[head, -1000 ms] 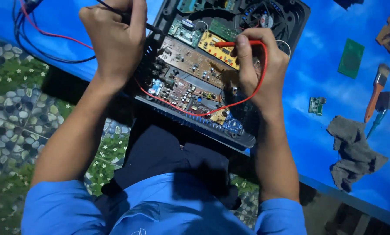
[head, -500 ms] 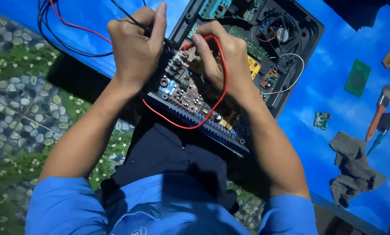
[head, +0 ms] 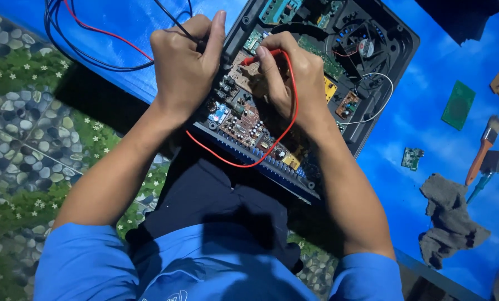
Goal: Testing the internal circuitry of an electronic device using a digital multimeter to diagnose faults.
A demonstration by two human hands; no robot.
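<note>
A brush (head: 482, 150), rag (head: 449, 220) and loose green boards lie right of the open case (head: 397, 67). My right hand (head: 291, 78) pinches the red probe (head: 260, 57), pointing left; my left hand (head: 185, 61) pinches the black probe (head: 177, 25).

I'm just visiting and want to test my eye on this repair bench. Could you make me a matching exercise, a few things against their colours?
Things:
1. probe in the right hand
2. loose circuit board lying alone on the table
3. paintbrush handle
4. rag

Colours:
A. grey
B. orange
C. red
D. green

Pairs: 1-C, 2-D, 3-B, 4-A
</note>
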